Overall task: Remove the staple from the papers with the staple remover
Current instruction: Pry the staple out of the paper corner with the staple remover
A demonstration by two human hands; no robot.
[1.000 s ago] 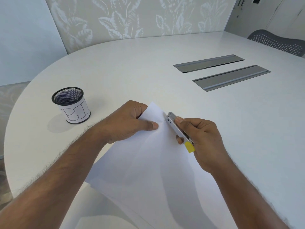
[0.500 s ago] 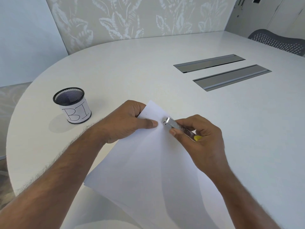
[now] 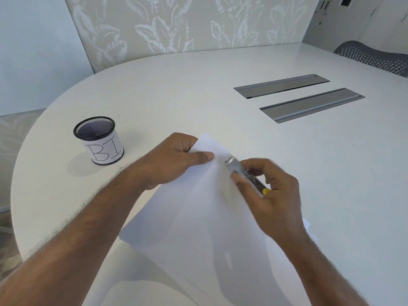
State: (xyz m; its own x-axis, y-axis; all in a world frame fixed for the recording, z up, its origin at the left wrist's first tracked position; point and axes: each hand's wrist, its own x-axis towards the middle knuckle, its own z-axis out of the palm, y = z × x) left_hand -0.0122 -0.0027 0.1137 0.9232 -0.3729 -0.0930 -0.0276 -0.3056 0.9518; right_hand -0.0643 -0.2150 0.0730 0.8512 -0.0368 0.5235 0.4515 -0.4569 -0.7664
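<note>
White papers are held up off the white table, with their far corner pointing away from me. My left hand pinches that corner, thumb on top. My right hand grips a slim metal staple remover with a yellow end. Its metal tip rests on the paper just right of my left thumb. The tool and my right fingers are motion-blurred. The staple itself is too small to make out.
A black mesh cup with a paper label reading "BI" stands at the left. Two grey metal cable hatches lie in the table at the right. A grey mesh chair back is at the far right.
My right hand has turned the staple remover and brought its tip left onto the paper corner near my left thumb. My left hand has kept its hold.
</note>
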